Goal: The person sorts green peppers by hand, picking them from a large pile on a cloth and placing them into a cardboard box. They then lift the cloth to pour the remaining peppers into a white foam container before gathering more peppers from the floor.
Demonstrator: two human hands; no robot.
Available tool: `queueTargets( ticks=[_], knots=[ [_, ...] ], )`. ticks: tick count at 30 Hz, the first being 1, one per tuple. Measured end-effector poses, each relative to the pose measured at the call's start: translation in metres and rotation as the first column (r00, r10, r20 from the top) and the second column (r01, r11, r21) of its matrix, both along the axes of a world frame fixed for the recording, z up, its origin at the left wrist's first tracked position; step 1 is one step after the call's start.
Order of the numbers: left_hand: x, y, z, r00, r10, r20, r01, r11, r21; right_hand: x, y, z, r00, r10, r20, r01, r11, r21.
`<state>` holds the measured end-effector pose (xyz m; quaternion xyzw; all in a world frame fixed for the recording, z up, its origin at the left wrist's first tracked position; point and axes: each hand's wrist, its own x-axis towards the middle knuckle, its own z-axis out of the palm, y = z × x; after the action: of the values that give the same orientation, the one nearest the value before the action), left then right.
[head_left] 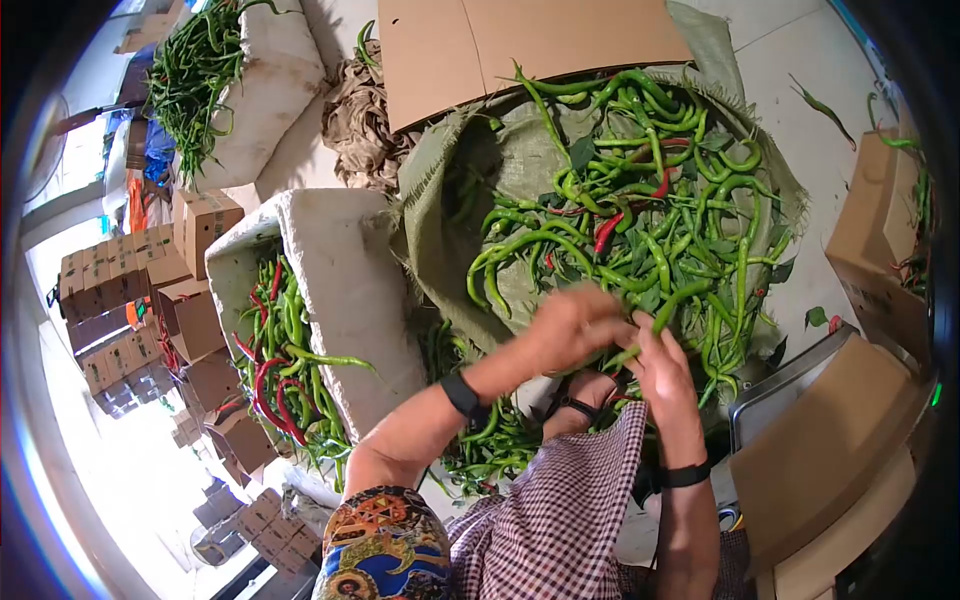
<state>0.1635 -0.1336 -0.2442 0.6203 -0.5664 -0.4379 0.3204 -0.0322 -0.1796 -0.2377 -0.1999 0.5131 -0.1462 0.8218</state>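
My right hand (661, 368) is closed around a long green chili pepper (682, 303), which sticks up past the thumb and fingers. Close beside it, my left hand (577, 322) is bent inward with its fingertips near the right hand. Motion smears those fingers, and whether they hold anything cannot be made out. Just beyond both hands lies a heap of green chili peppers (655, 250) with leaves mixed in, spread over an open green woven sack (525, 150). A red chili pepper (606, 233) shows among the green ones.
At left stands a white foam box (350, 300) containing green and red peppers; another foam box (275, 95) with thin peppers is farther back. A cardboard sheet (540, 40) lies behind the sack. Cardboard boxes (875, 210) stand at right, near a metal-rimmed tray (790, 375).
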Motion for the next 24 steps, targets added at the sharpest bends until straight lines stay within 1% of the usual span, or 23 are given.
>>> queueTargets(
  ticks=[1,2,3,4,5,6,8,9,10,11,12,13,14,15,16,17,18,19,20,22,24],
  knots=[
    [0.022,-0.009,-0.013,0.972,0.225,0.071,-0.221,0.974,-0.052,0.002,-0.006,-0.006,0.997,-0.074,0.007,0.074,0.995,0.073],
    [0.052,-0.019,-0.032,0.888,0.442,0.129,-0.428,0.896,-0.121,-0.001,-0.008,-0.016,0.997,-0.075,0.012,0.074,0.995,0.071],
    [0.088,-0.027,-0.044,0.792,0.516,0.326,-0.465,0.856,-0.226,-0.004,-0.01,-0.029,0.994,-0.086,0.061,0.083,0.996,0.045],
    [0.121,-0.032,-0.074,0.658,0.648,0.384,-0.507,0.758,-0.411,-0.006,-0.012,-0.037,0.989,-0.098,0.109,0.096,0.995,0.019],
    [0.148,-0.034,-0.082,0.584,0.633,0.508,-0.633,0.747,-0.203,-0.002,-0.013,-0.033,0.994,-0.098,0.044,0.099,0.995,-0.014],
    [0.172,-0.031,-0.088,0.522,0.577,0.628,-0.744,0.669,0.004,-0.003,-0.013,-0.03,0.994,-0.103,0.043,0.103,0.995,-0.013],
    [0.212,-0.008,-0.111,0.576,0.462,0.674,-0.625,0.781,-0.001,-0.008,-0.007,-0.027,0.994,0.03,-0.102,-0.038,0.996,-0.075],
    [0.217,-0.009,-0.114,0.578,0.461,0.674,-0.624,0.781,0.0,-0.014,-0.004,-0.028,0.991,0.065,-0.116,-0.074,0.995,-0.071],
    [0.222,-0.01,-0.116,0.594,0.398,0.699,-0.595,0.802,0.049,-0.02,-0.002,-0.028,0.991,0.065,-0.116,-0.073,0.995,-0.07],
    [0.225,-0.009,-0.119,0.607,0.333,0.722,-0.566,0.819,0.098,-0.024,0.001,-0.028,0.982,0.087,-0.166,-0.097,0.994,-0.052],
    [0.222,-0.008,-0.117,0.605,0.331,0.724,-0.568,0.817,0.1,-0.027,0.004,-0.028,0.971,0.111,-0.214,-0.121,0.992,-0.033],
    [0.212,-0.009,-0.11,0.67,0.33,0.665,-0.499,0.863,0.074,-0.03,0.006,-0.027,0.964,0.144,-0.226,-0.159,0.986,-0.051],
    [0.203,-0.01,-0.102,0.734,0.318,0.6,-0.427,0.903,0.043,-0.031,0.007,-0.025,0.963,0.145,-0.227,-0.16,0.986,-0.046],
    [0.196,-0.017,-0.087,0.839,0.175,0.515,-0.353,0.896,0.271,-0.031,0.008,-0.023,0.968,0.139,-0.21,-0.151,0.988,-0.043],
    [0.19,-0.015,-0.076,0.84,0.173,0.514,-0.353,0.894,0.277,-0.031,0.01,-0.021,0.972,0.134,-0.192,-0.144,0.989,-0.04],
    [0.182,-0.012,-0.065,0.924,0.341,0.175,-0.382,0.85,0.361,-0.031,0.01,-0.017,0.972,0.135,-0.193,-0.144,0.989,-0.034],
    [0.178,-0.008,-0.059,0.854,0.49,-0.174,-0.374,0.811,0.45,-0.03,0.009,-0.013,0.97,0.141,-0.196,-0.153,0.987,-0.05],
    [0.179,-0.003,-0.064,0.757,0.629,-0.176,-0.521,0.744,0.419,-0.029,0.008,-0.011,0.969,0.146,-0.197,-0.162,0.984,-0.07],
    [0.179,-0.001,-0.063,0.758,0.629,-0.176,-0.521,0.744,0.418,-0.028,0.008,-0.012,0.97,0.145,-0.196,-0.161,0.984,-0.071],
    [0.175,0.005,-0.06,0.501,0.857,-0.12,-0.753,0.5,0.428,-0.031,0.009,-0.017,0.97,0.134,-0.202,-0.148,0.987,-0.055],
    [0.161,0.009,-0.067,0.507,0.852,-0.128,-0.741,0.507,0.441,-0.029,0.009,-0.016,0.969,0.129,-0.209,-0.141,0.989,-0.042]
  ],
)
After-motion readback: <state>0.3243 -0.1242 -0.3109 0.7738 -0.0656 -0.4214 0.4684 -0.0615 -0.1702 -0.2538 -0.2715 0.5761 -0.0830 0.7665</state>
